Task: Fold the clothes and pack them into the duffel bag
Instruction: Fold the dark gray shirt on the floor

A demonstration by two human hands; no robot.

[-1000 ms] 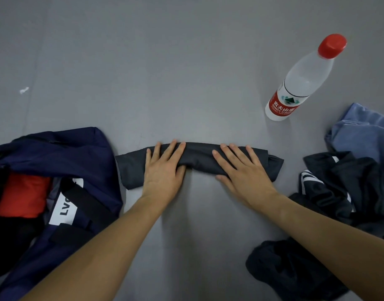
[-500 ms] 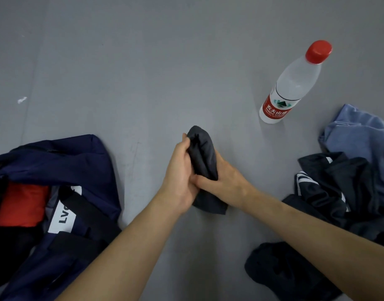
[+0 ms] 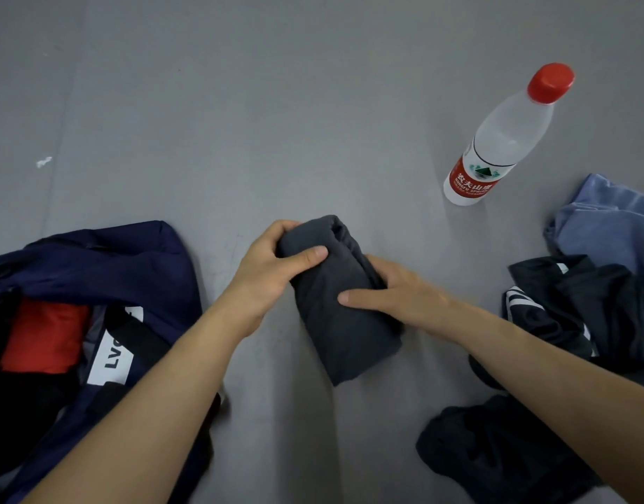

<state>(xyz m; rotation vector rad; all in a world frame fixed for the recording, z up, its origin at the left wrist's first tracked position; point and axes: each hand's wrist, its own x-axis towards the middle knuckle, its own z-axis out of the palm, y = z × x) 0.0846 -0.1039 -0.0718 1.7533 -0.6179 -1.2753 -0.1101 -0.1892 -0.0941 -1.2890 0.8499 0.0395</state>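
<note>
A dark grey garment [image 3: 344, 332], rolled and doubled into a thick bundle, is held over the grey floor at centre. My left hand [image 3: 273, 263] grips its far end, thumb across the top. My right hand [image 3: 396, 296] holds its right side with the thumb pressed on the cloth. The navy duffel bag [image 3: 105, 271] lies open at the left, with a red folded item [image 3: 45, 336] and dark clothes inside.
A water bottle [image 3: 502, 140] with a red cap stands at the upper right. Loose clothes lie at the right: a light blue piece [image 3: 611, 223], a black one with white stripes [image 3: 567, 311] and a dark heap [image 3: 495, 452] near my right forearm.
The long dark roll lay flat under both palms a second ago. Both hands then folded it in half and lifted it; it now points away from me as a shorter bundle.
</note>
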